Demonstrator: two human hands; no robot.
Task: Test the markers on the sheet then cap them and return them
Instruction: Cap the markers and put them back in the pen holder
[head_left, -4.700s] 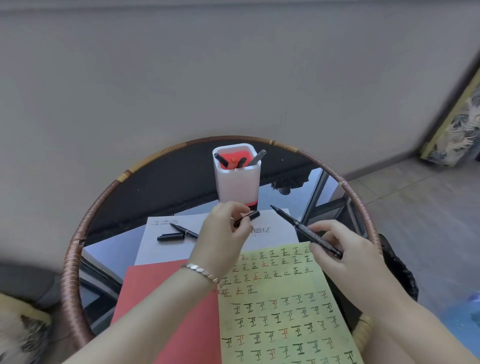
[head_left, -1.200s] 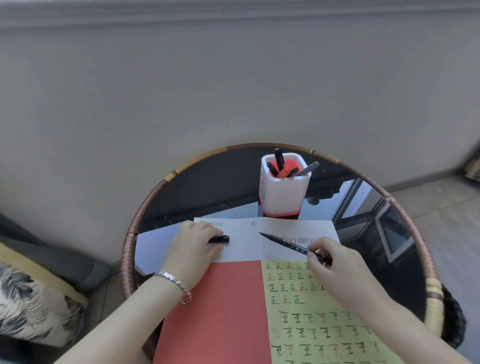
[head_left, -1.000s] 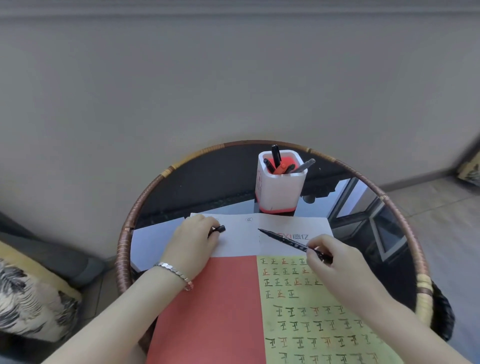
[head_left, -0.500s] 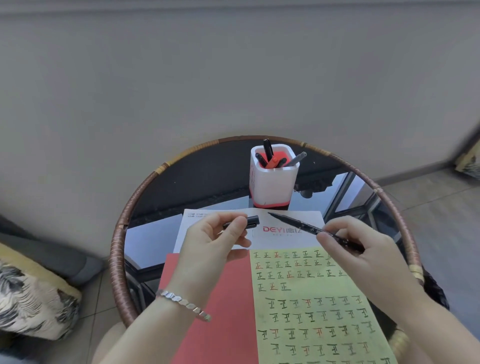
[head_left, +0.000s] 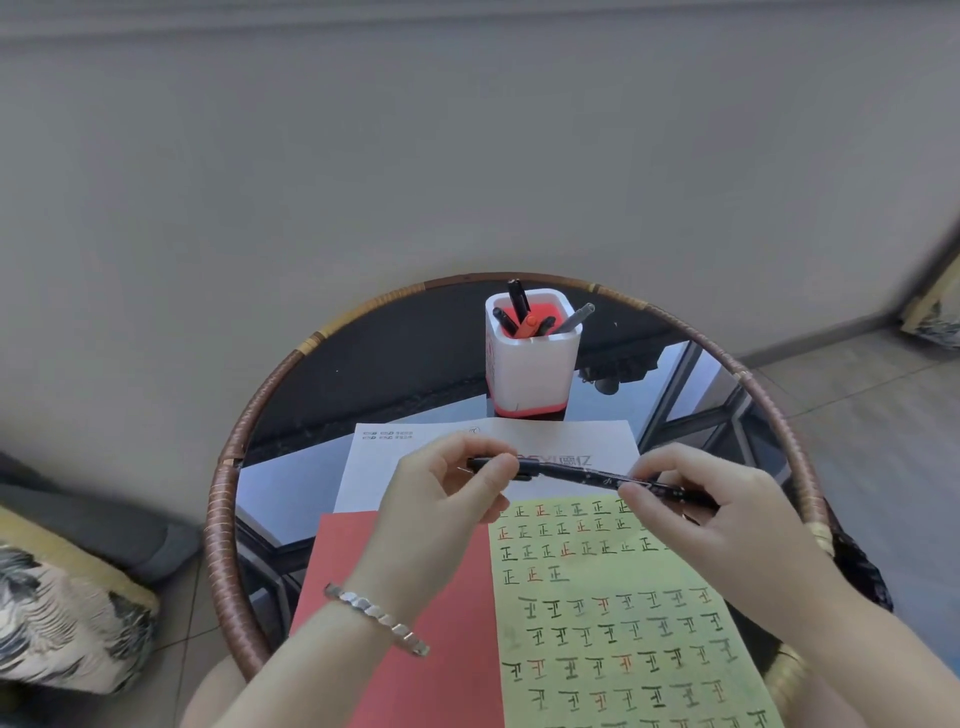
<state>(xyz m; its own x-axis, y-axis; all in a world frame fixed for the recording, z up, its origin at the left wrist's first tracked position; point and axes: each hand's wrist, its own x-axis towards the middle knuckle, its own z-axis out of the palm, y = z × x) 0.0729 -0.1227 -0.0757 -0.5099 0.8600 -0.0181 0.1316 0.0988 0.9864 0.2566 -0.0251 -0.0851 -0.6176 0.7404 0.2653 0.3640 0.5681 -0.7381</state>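
A thin black marker (head_left: 587, 474) lies level in the air above the papers, held between both hands. My right hand (head_left: 711, 514) grips its barrel at the right end. My left hand (head_left: 441, 499) pinches the black cap (head_left: 500, 464), which sits over the marker's tip. Below them a yellow-green sheet (head_left: 623, 623) is covered with rows of black and orange test marks. The white pen holder (head_left: 530, 358) with a red inside stands behind, with several pens in it.
The round glass table has a woven rattan rim (head_left: 228, 493). A red sheet (head_left: 405, 597) lies left of the yellow-green one, and a white printed sheet (head_left: 395, 457) lies under both. A patterned cushion (head_left: 62, 613) lies on the floor at the left. A grey wall rises behind the table.
My left hand picked the cap up off the white sheet and brought it to the marker's tip. My right hand lifted the marker. The cap and marker, apart half a second ago, now meet.
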